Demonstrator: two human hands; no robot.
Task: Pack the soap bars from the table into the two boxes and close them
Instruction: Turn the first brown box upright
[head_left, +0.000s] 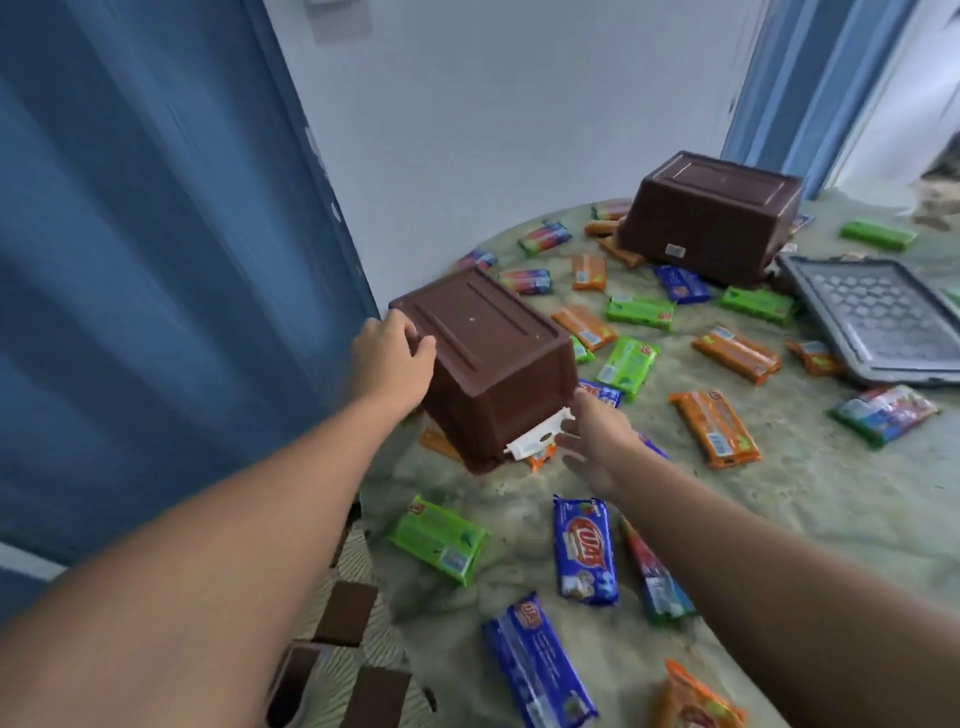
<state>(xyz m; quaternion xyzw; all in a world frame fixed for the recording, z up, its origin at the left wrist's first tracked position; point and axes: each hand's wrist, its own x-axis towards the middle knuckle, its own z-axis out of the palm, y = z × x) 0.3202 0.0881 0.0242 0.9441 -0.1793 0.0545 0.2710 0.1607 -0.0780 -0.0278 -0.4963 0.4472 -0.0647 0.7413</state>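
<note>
Two hands (387, 358) (592, 441) at the upside-down near box (488, 364), left gripping its ten-o'clock corner, right fingers spread wide at its four-o'clock end, long axis running eleven to five, wrapped bars (584, 551) scattered over the table (779, 519).

Soap bars (586, 550) are scattered pretty much everywhere on the table (810, 499), so gaps are narrow. Biggest bare patch is mid-right of frame; two upturned brown boxes (483, 358) and a grey lid (878, 317) block the centre and upper right.
</note>
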